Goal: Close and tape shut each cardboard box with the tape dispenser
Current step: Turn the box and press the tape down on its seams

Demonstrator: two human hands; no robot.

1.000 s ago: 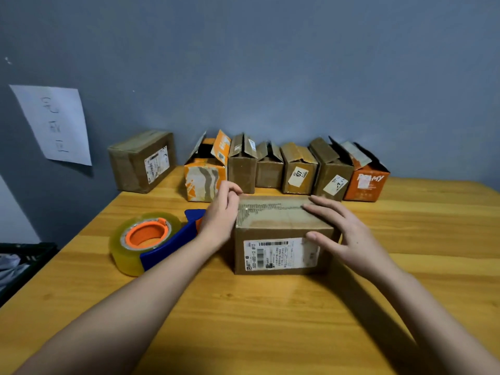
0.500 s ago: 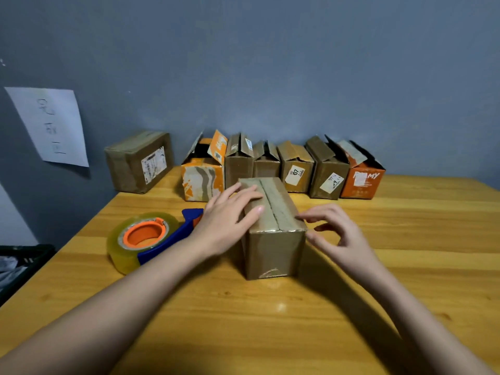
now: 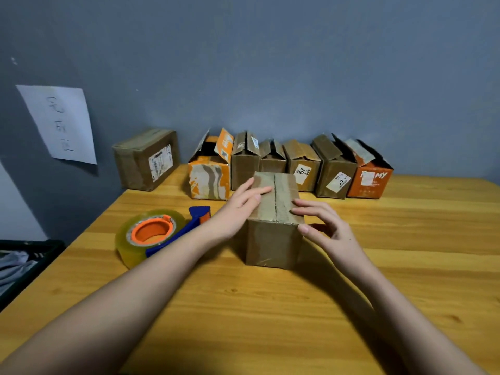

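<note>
The brown box sits on the wooden table, end-on to the camera: its long axis runs from the near edge straight back toward the wall, short end face toward us. Both top flaps are down and meet in a seam running lengthwise along the top, no fresh tape visible over it.

Left hand lies against the box's left side, fingers nearly straight and reaching up over the left flap, fingertips resting on top, pressing rather than gripping. Right hand is at the box's near right corner, fingers loosely bent with their tips on the right flap, thumb tip against the right edge; it touches the box without clasping it.

Left of the box, behind the left wrist, lies the tape dispenser on its side: clear roll on an orange hub, blue handle pointing toward the box.

Behind the box, against the wall, stands a row of six boxes with flaps up, orange ones at each end. Further left of the box, apart from that row, a closed box rests by the wall. A paper sheet with handwriting hangs on the wall above and left of that.
</note>
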